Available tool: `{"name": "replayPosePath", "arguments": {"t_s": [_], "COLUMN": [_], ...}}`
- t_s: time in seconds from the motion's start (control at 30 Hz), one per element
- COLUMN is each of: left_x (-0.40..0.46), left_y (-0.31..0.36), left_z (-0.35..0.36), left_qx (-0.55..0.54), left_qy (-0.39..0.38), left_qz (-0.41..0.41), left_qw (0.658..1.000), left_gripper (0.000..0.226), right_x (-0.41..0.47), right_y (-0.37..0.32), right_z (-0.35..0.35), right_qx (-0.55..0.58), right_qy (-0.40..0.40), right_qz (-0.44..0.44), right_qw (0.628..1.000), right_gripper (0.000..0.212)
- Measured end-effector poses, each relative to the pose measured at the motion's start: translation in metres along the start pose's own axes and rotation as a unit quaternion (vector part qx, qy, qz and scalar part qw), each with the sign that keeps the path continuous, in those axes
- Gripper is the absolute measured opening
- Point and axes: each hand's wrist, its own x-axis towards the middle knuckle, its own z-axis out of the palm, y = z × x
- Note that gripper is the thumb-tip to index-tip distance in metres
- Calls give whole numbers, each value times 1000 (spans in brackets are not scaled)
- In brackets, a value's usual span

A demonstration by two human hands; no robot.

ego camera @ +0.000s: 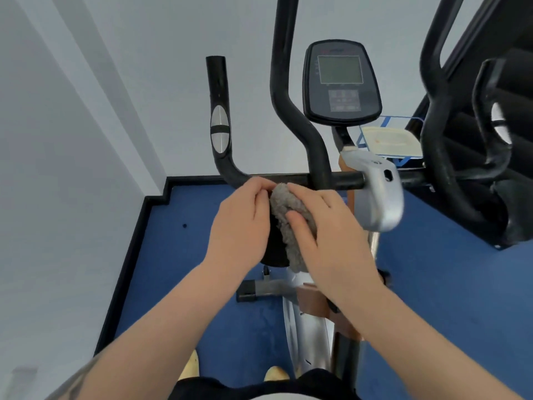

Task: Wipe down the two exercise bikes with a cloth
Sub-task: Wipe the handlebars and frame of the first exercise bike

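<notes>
An exercise bike stands right in front of me, with a black handlebar (222, 157), a tall black swing arm (284, 82), a grey console (341, 82) and a silver stem (380, 194). A grey fluffy cloth (284, 210) is held just below the handlebar's crossbar. My left hand (242, 223) grips the cloth's left edge. My right hand (326, 229) lies over its right side, thumb pressed into it. A second black machine (467, 157) stands at the right; only its arms and handles show.
White walls (72, 168) close in at the left and behind the bike, with a black skirting board along the blue floor (187, 255). The bike's base bar (268, 290) and silver body lie below my hands. A cream tray (389, 141) sits beyond the console.
</notes>
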Motion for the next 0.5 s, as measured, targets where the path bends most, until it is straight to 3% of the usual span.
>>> {"name": "replayPosePath", "arguments": {"t_s": [0.13,0.33,0.5], "left_x": [0,-2,-1], "left_y": [1,-1,-1], "left_z": [3,2,4], "left_qx": [-10,-5,-7], "left_qy": [12,23,31], "left_qz": [-6,-3,2], "left_qw": [1000,1000,1000], "left_gripper": [28,29,28], "right_x": [35,7,29], "right_y": [-9,-4,-10], "right_z": [-4,-4,4], "right_qx": [-153,-139,-237], "right_qy": [-39,-23,-38], "right_qz": [-23,11,21], "right_qw": [987,990,970], "right_gripper": [27,40,39]}}
